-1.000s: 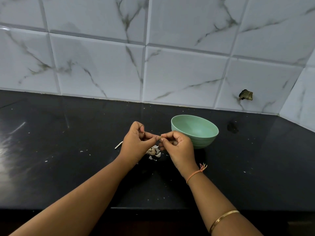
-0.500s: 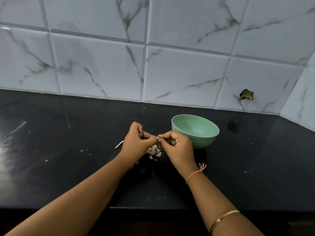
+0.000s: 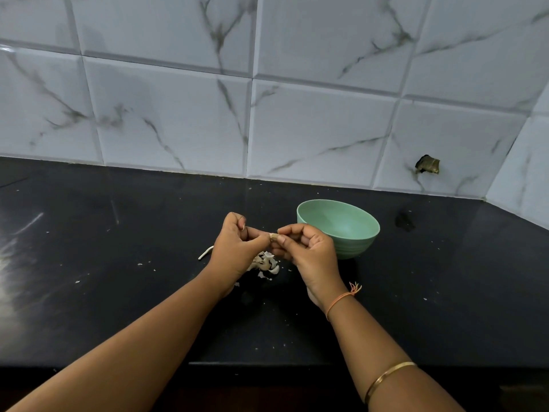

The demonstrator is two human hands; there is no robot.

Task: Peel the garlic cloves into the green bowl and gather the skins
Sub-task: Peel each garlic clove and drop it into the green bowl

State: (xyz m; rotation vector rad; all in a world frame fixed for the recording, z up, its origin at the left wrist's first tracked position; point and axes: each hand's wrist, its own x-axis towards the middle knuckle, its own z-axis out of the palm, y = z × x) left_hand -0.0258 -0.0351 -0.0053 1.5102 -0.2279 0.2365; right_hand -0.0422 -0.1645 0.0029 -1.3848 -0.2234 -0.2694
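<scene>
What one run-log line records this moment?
step: peeling; left hand: pinches garlic clove; right hand: pinches garlic clove; skins: piled on counter; green bowl: beside right hand

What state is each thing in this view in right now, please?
left hand, pinching the garlic clove.
right hand, pinching the same clove.
garlic clove, held between both hands above the counter.
green bowl, upright on the counter; no cloves visible inside.
skins, loose pile on the counter below the hands.
counter, flecked with skin scraps.
</scene>
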